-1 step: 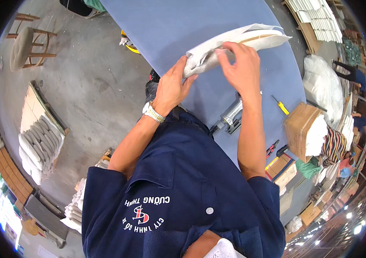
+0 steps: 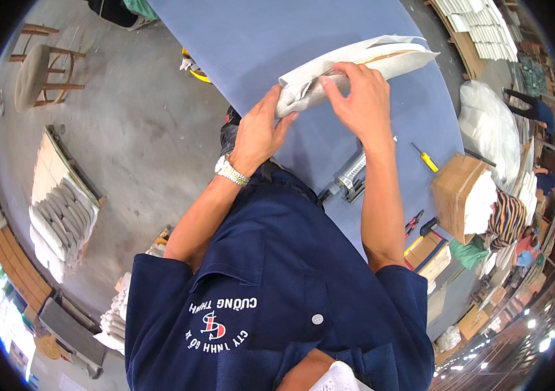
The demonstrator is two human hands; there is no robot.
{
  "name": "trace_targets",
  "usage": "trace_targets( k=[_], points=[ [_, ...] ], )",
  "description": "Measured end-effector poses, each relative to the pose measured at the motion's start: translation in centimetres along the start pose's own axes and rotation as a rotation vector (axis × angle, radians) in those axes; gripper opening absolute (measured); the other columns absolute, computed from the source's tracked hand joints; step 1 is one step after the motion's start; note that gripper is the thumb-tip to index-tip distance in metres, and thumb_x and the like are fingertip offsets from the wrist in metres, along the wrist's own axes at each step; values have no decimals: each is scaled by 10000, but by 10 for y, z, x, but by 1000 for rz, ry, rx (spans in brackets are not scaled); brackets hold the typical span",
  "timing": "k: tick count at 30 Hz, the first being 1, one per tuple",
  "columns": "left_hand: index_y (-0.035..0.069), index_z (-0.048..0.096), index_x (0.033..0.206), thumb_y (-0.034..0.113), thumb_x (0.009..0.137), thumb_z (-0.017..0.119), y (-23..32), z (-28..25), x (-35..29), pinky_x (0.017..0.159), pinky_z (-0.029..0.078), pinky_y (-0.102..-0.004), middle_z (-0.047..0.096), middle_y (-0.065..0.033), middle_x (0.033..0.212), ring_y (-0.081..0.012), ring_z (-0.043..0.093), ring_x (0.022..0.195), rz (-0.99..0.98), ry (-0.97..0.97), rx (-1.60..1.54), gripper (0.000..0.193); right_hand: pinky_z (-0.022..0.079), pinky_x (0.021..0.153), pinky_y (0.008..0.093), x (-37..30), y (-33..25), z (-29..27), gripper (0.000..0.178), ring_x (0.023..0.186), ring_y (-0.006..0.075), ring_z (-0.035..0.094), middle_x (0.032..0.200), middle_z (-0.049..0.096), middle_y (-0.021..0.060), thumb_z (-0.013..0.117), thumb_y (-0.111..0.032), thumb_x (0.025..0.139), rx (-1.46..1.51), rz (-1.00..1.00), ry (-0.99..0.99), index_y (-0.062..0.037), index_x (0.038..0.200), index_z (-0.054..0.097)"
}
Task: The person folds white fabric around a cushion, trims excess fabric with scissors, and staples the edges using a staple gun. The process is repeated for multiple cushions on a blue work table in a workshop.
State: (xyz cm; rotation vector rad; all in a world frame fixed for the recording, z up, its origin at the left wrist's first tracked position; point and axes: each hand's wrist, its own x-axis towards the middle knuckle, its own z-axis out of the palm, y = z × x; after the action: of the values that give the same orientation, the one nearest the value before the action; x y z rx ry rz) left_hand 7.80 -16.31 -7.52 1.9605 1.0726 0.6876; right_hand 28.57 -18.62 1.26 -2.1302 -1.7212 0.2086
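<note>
A curved, flat seat pad (image 2: pixel 403 65) in light-grey fabric is held on its edge above the blue-grey tabletop. Its loose cloth gapes open along the top, where a pale brown board edge shows. My left hand (image 2: pixel 261 130), with a watch on the wrist, grips the pad's near left end between thumb and fingers. My right hand (image 2: pixel 363 101) reaches over the top edge, fingers and thumb bent on the loose fabric near the middle. Below it a silver staple gun (image 2: pixel 354 173) lies on the table, partly covered by my right forearm.
On the table (image 2: pixel 225 32) lies a yellow-handled screwdriver (image 2: pixel 426 159). Red-handled pliers (image 2: pixel 413 223) lie nearer me. A cardboard box (image 2: pixel 455 195) with white material stands at the right edge. Stacked pads (image 2: pixel 62 221) and a wooden chair (image 2: pixel 36 75) are on the left floor.
My right thumb and fingers have shifted slightly left along the fabric's top edge. The pad has barely moved left; my left hand keeps its hold.
</note>
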Motion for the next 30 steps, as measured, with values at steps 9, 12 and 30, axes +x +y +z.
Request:
trace_targets(
  k=[9, 12, 30],
  points=[
    [-39, 521, 1432, 264, 921, 772, -8, 2, -3, 927, 560, -470, 669, -274, 1280, -426, 682, 1118, 36, 4, 9, 645, 500, 775, 454, -8, -7, 9, 227, 895, 320, 667, 873, 696, 107, 801, -263, 851, 220, -26, -268, -95, 991, 740],
    [-10, 553, 1429, 265, 915, 781, -12, 5, -4, 902, 561, -469, 694, -259, 1222, -414, 697, 1078, 50, 38, 14, 626, 500, 738, 442, -12, -13, 21, 173, 832, 311, 655, 836, 659, 87, 789, -204, 864, 324, -86, -149, -74, 954, 718],
    [117, 661, 1375, 59, 865, 749, 170, -158, 155, 1161, 405, -509, 631, -129, 1446, -370, 514, 1425, 747, -210, 250, 521, 483, 573, 344, 0, -85, -54, 81, 648, 257, 637, 844, 662, 87, 772, -30, 859, 935, -200, 633, -55, 921, 726]
  ],
)
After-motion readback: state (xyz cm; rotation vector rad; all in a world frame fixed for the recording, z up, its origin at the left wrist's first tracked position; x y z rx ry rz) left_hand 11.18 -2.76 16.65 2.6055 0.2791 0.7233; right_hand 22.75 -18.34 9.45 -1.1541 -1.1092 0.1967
